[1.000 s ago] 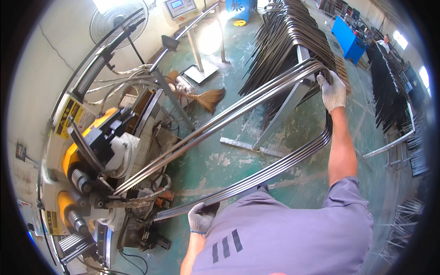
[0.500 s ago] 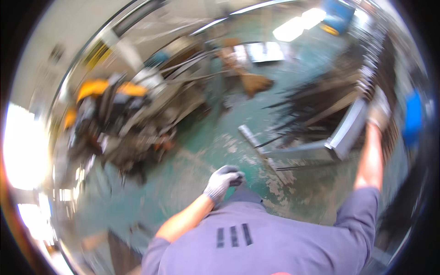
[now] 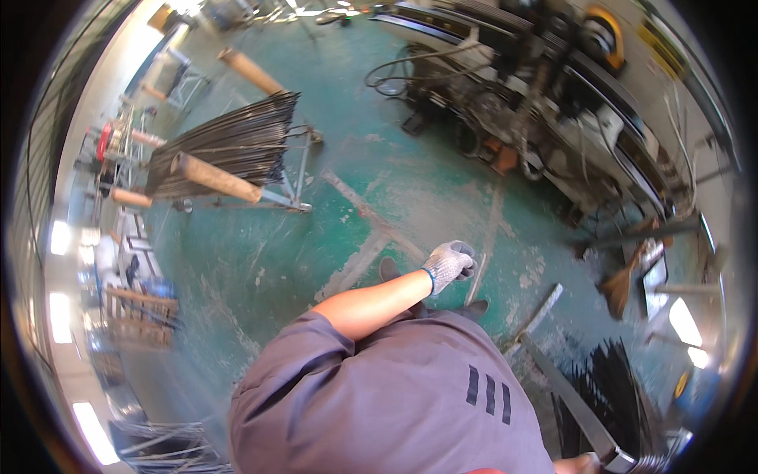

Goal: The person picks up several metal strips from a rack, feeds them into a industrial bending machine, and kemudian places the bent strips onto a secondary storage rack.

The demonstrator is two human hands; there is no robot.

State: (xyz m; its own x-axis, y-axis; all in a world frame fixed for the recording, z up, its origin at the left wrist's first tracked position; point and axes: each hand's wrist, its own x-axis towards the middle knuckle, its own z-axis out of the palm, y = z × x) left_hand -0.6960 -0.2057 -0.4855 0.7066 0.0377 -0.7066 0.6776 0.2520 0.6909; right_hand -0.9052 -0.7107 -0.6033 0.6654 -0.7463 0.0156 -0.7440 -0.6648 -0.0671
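My left hand [image 3: 452, 265], in a white knitted glove with grey fingers, is in front of my body above the green floor. Its fingers are curled in, and nothing sticks out of them. At the bottom edge, only a sliver of my right hand [image 3: 580, 464] shows beside the end of a grey metal bar [image 3: 570, 399]. Its fingers cannot be made out. That bar belongs to a rack holding a bundle of thin dark rods [image 3: 612, 387] at the lower right.
A wheeled stand with wooden posts [image 3: 217, 178] carries long dark rods [image 3: 229, 142] at the left. A long greasy machine [image 3: 505, 110] fills the upper right, with a hose [image 3: 395, 73] looping out. A broom [image 3: 620, 284] and a wooden pallet [image 3: 140, 316] stand farther off.
My view has swung left, so the rod rack has shifted to the lower right and the machine to the upper right. The stand at left has come into view. My right hand is now mostly out of frame.
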